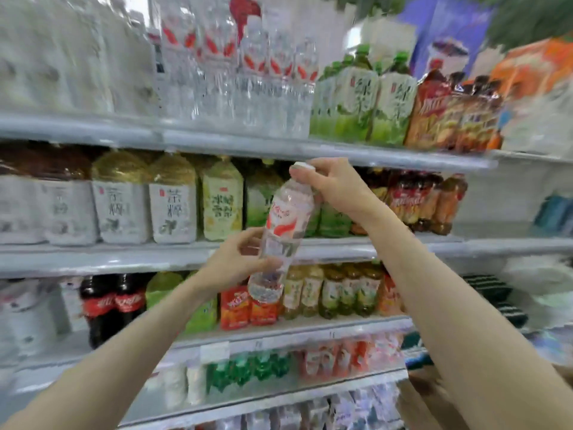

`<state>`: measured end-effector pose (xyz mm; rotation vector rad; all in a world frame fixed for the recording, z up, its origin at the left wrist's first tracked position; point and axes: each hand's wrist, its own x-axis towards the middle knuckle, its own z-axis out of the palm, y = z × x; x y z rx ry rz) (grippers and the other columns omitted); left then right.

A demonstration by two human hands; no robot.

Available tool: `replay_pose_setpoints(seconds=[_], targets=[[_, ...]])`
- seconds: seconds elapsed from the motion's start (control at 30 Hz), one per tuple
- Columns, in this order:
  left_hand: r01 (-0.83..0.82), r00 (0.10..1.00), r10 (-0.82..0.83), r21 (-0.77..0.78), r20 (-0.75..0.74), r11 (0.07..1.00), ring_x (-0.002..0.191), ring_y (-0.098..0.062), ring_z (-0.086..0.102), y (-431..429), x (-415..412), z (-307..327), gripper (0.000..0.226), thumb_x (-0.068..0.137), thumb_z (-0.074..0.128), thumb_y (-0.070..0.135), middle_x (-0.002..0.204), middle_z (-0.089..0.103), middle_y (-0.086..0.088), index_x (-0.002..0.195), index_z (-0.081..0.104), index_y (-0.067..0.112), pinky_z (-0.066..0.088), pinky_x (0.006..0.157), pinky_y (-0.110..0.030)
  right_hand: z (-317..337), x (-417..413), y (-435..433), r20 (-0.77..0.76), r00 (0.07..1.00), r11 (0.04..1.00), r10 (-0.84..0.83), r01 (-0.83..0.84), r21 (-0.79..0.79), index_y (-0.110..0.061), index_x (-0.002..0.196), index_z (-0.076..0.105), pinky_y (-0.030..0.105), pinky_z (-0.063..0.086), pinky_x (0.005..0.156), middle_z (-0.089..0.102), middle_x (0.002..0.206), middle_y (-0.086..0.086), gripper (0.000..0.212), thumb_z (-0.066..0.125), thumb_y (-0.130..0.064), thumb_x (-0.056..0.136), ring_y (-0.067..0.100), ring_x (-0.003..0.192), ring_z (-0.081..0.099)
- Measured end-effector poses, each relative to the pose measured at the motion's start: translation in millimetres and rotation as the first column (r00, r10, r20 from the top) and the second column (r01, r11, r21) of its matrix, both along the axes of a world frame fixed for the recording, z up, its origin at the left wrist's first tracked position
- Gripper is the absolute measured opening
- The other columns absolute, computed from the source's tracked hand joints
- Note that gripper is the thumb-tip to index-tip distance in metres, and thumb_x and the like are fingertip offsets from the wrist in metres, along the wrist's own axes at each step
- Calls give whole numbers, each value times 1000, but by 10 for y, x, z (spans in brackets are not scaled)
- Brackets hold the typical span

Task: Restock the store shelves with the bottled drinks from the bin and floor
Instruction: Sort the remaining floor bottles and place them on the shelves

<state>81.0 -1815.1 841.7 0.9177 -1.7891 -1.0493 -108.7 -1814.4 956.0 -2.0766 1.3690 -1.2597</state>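
Grip is two-handed: the right hand (333, 184) curls round the neck of the water bottle (285, 225) and the left hand (235, 259) holds its lower body. The bottle is tilted in mid-air just below the top shelf (217, 141). Raised carelessly, its cap may strike that edge or topple the stocked row (263, 82).

Mid-frame bottle (286, 212): clear, white cap, red+white label. Upper-centre water bottles (248, 66): clear w/ red marks. Upper-right tea bottles (359, 100): green caps, green/white labels. Lower-left cola bottles (114, 302): dark, red labels. Shelves (217, 144): pale grey.
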Motion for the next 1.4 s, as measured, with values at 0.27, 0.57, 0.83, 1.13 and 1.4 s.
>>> replay_pose_setpoints(seconds=[0.27, 0.57, 0.83, 1.13, 1.4], targets=[[-163, 986, 147, -246, -81, 956, 81, -9, 69, -91, 162, 1006, 38, 65, 85, 19, 86, 74, 3, 96, 66, 29, 52, 73, -16, 1119, 285, -13, -45, 997, 978, 60, -68, -200, -7, 102, 68, 32, 51, 73, 70, 96, 13, 41, 58, -45, 91, 20, 83, 63], [-353, 935, 316, -365, -158, 861, 74, -5, 67, -577, -103, 1615, 49, 63, 85, 24, 86, 69, 6, 105, 60, 17, 51, 61, -12, 1507, 212, -368, 72, 971, 932, 229, -197, -304, -22, 108, 54, 30, 59, 66, 70, 101, 2, 19, 62, -27, 92, 11, 83, 71], [-525, 851, 464, -442, -246, 727, 78, -4, 64, -1081, -370, 2072, 49, 64, 85, 36, 88, 68, 8, 102, 59, 21, 51, 69, -17, 1668, 3, -954, 36, 959, 928, 279, -260, -267, -28, 144, 31, 40, 61, 72, 72, 93, 2, 67, 67, -29, 88, 13, 88, 70], [-550, 821, 538, -516, -189, 657, 80, -5, 64, -1535, -391, 2231, 39, 71, 81, 27, 92, 68, 7, 103, 62, 21, 50, 71, -17, 1823, 35, -1608, 115, 909, 887, 402, -355, -294, -23, 144, 34, 39, 61, 66, 69, 100, 15, 60, 62, -16, 92, 15, 79, 70], [-630, 729, 665, -540, -164, 558, 74, -24, 64, -1886, -330, 2062, 38, 64, 83, 39, 81, 70, -6, 86, 70, 11, 54, 72, -44, 1757, 100, -2057, 126, 896, 896, 426, -400, -192, -24, 147, 31, 30, 57, 59, 68, 89, 5, 62, 61, -20, 93, 7, 71, 69]])
